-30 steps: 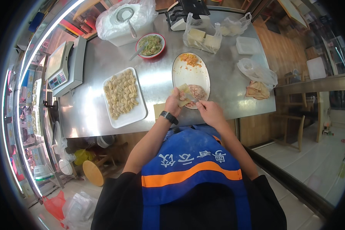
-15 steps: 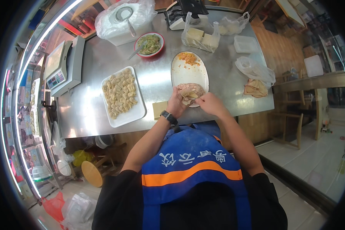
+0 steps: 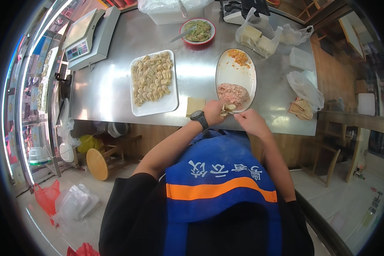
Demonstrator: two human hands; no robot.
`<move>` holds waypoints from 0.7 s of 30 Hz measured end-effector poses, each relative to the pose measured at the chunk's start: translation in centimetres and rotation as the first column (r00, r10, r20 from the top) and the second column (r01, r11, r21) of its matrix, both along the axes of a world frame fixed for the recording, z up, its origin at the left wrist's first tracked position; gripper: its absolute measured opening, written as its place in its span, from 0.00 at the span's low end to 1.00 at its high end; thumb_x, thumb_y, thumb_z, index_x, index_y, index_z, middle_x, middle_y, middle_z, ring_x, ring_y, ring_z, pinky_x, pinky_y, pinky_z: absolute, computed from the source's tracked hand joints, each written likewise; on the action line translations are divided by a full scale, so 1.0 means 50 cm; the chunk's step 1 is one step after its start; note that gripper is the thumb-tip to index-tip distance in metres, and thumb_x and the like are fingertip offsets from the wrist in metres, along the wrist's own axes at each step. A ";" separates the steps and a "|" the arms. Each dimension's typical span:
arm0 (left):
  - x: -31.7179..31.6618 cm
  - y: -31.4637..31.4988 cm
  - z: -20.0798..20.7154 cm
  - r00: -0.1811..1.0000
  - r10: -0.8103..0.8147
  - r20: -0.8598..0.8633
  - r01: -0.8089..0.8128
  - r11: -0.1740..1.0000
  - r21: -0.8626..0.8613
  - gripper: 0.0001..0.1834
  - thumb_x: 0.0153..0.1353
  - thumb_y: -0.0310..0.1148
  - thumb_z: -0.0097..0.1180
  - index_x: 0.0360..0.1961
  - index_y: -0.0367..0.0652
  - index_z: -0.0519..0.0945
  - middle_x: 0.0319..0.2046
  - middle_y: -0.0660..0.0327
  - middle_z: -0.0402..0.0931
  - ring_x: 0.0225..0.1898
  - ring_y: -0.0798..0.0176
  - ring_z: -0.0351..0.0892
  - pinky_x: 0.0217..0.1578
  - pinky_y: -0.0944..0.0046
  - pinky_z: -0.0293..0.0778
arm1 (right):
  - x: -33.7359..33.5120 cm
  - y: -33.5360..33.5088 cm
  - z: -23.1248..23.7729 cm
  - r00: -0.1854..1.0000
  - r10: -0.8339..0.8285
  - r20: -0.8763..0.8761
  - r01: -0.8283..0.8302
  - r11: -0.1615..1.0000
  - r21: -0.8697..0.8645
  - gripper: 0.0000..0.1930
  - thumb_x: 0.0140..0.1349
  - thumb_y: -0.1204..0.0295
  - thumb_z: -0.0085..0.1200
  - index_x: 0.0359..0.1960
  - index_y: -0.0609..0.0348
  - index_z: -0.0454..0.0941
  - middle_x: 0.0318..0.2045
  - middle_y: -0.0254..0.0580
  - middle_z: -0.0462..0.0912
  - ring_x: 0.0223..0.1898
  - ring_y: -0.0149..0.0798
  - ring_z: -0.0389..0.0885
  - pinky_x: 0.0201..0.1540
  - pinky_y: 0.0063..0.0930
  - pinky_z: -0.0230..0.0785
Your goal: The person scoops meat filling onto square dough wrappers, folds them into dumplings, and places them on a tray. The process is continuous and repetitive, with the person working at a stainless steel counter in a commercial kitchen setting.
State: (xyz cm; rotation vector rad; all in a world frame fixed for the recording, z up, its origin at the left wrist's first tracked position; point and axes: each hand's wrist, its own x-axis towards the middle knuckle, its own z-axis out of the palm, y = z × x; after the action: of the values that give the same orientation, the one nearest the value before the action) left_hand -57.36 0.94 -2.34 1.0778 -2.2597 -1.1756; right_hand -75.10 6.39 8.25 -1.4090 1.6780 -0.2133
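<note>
At the near edge of an oval white plate point(image 3: 226, 72), my left hand point(image 3: 213, 112) is closed on a pale, folded dumpling wrapper point(image 3: 227, 109). My right hand point(image 3: 251, 121) is closed close beside the wrapper; a thin bit shows at its fingertips, too small to name. Pink minced meat point(image 3: 233, 94) lies in a mound on the plate, just beyond my hands. Chopped orange filling point(image 3: 239, 57) sits at the plate's far end. Left of my left hand, a stack of square yellowish wrappers point(image 3: 195, 106) rests on the metal table.
A white tray point(image 3: 173, 106) of several folded dumplings lies to the left. Beyond it stand a red-rimmed bowl point(image 3: 204, 41) of green filling with a utensil and a scale point(image 3: 87, 40). Bagged yellow blocks point(image 3: 260, 40), a clear plastic box point(image 3: 302, 59) and a tan cloth point(image 3: 301, 109) are to the right.
My hands have drawn back from over the minced meat toward the plate's near edge, uncovering the mound. The wrapper in my left hand is more folded. The whole view has shifted.
</note>
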 end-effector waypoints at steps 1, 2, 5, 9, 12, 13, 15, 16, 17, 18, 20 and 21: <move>-0.001 0.009 0.002 0.999 -0.012 0.031 0.013 0.999 -0.037 0.11 0.50 0.32 0.62 0.36 0.42 0.80 0.29 0.48 0.80 0.32 0.43 0.79 0.33 0.53 0.75 | 0.001 0.002 -0.002 1.000 0.021 -0.011 -0.020 0.999 0.039 0.18 0.60 0.60 0.49 0.25 0.65 0.78 0.22 0.56 0.77 0.24 0.55 0.76 0.30 0.43 0.67; 0.000 0.019 0.004 0.997 -0.024 0.067 0.024 1.000 0.003 0.11 0.50 0.34 0.62 0.34 0.43 0.79 0.28 0.48 0.78 0.32 0.41 0.77 0.33 0.50 0.73 | 0.002 0.004 -0.005 0.999 0.042 -0.022 -0.040 0.996 0.079 0.18 0.59 0.60 0.49 0.25 0.65 0.79 0.21 0.56 0.77 0.24 0.54 0.76 0.30 0.43 0.67; 0.001 0.044 -0.013 0.997 -0.079 0.022 0.079 0.997 0.021 0.11 0.48 0.34 0.62 0.32 0.42 0.78 0.28 0.48 0.78 0.33 0.41 0.76 0.33 0.49 0.72 | 0.004 0.010 -0.011 0.994 0.084 -0.070 -0.072 0.984 0.163 0.18 0.59 0.59 0.50 0.25 0.63 0.80 0.22 0.54 0.78 0.23 0.53 0.77 0.30 0.43 0.67; 0.005 0.050 -0.025 0.994 -0.102 -0.043 0.104 0.993 0.057 0.07 0.48 0.25 0.55 0.31 0.43 0.76 0.26 0.48 0.77 0.34 0.40 0.76 0.35 0.46 0.70 | 0.016 -0.006 -0.019 0.982 0.143 -0.127 -0.124 0.980 0.153 0.18 0.59 0.57 0.51 0.27 0.59 0.83 0.24 0.52 0.81 0.27 0.53 0.79 0.33 0.42 0.70; 0.012 0.057 -0.036 0.996 -0.081 0.039 0.078 0.994 0.072 0.10 0.46 0.29 0.59 0.31 0.42 0.75 0.26 0.48 0.77 0.34 0.40 0.76 0.34 0.47 0.70 | 0.016 -0.009 -0.049 0.978 0.172 -0.118 -0.151 0.974 0.168 0.19 0.58 0.55 0.52 0.25 0.59 0.82 0.21 0.52 0.80 0.24 0.51 0.79 0.30 0.41 0.69; 0.016 0.060 -0.045 0.995 -0.062 0.080 0.056 0.996 0.076 0.12 0.46 0.31 0.62 0.32 0.42 0.75 0.26 0.47 0.77 0.33 0.40 0.76 0.33 0.47 0.70 | 0.018 -0.006 -0.059 0.979 0.164 -0.120 -0.144 0.976 0.161 0.19 0.58 0.55 0.52 0.25 0.59 0.82 0.21 0.52 0.80 0.24 0.52 0.79 0.30 0.41 0.69; 0.016 0.066 -0.053 0.996 -0.043 0.073 0.039 0.997 0.063 0.11 0.45 0.31 0.62 0.30 0.41 0.75 0.26 0.47 0.77 0.32 0.39 0.76 0.32 0.47 0.71 | 0.020 0.002 -0.068 0.981 0.152 -0.121 -0.134 0.980 0.147 0.19 0.58 0.54 0.52 0.25 0.58 0.83 0.21 0.51 0.80 0.24 0.52 0.79 0.30 0.41 0.69; 0.014 0.063 -0.054 0.997 -0.032 0.071 0.028 0.998 0.056 0.11 0.45 0.31 0.62 0.30 0.41 0.74 0.26 0.47 0.77 0.31 0.39 0.76 0.32 0.48 0.71 | 0.018 0.002 -0.064 0.983 0.144 -0.112 -0.125 0.980 0.157 0.18 0.58 0.56 0.52 0.26 0.60 0.83 0.20 0.51 0.80 0.22 0.49 0.78 0.29 0.39 0.69; 0.009 0.056 -0.055 0.998 -0.034 0.054 0.031 0.998 0.056 0.11 0.47 0.31 0.62 0.29 0.40 0.74 0.25 0.47 0.77 0.30 0.40 0.76 0.32 0.48 0.71 | 0.009 0.000 -0.064 0.990 0.116 -0.081 -0.102 0.983 0.150 0.19 0.58 0.56 0.53 0.25 0.60 0.82 0.20 0.51 0.80 0.22 0.49 0.78 0.30 0.39 0.69; 0.008 0.050 -0.044 0.999 -0.031 0.041 0.029 0.998 0.058 0.11 0.48 0.31 0.62 0.29 0.40 0.73 0.25 0.47 0.77 0.29 0.40 0.76 0.31 0.49 0.72 | 0.001 -0.001 -0.069 0.995 0.092 -0.046 -0.085 0.986 0.144 0.19 0.58 0.56 0.53 0.24 0.61 0.82 0.19 0.51 0.79 0.22 0.49 0.78 0.30 0.39 0.70; 0.006 0.033 -0.020 1.000 0.001 -0.004 0.000 0.995 0.102 0.11 0.50 0.33 0.62 0.30 0.40 0.73 0.24 0.47 0.77 0.29 0.41 0.77 0.31 0.50 0.72 | -0.026 0.000 -0.071 0.999 0.033 0.043 -0.038 0.993 0.109 0.19 0.57 0.57 0.54 0.23 0.63 0.81 0.17 0.50 0.78 0.21 0.45 0.77 0.29 0.38 0.69; 0.011 0.023 0.003 0.999 0.037 -0.032 -0.032 0.989 0.145 0.11 0.52 0.34 0.62 0.31 0.40 0.74 0.24 0.47 0.77 0.29 0.41 0.77 0.31 0.49 0.72 | -0.045 0.004 -0.070 0.995 0.004 0.100 -0.012 0.997 0.081 0.19 0.57 0.58 0.54 0.22 0.64 0.80 0.16 0.49 0.76 0.20 0.42 0.75 0.28 0.37 0.68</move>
State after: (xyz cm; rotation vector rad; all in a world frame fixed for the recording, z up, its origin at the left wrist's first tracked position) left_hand -56.83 2.07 -2.20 1.1357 -2.1487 -1.3513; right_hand -77.35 6.58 4.76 -1.3228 1.5817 -0.2051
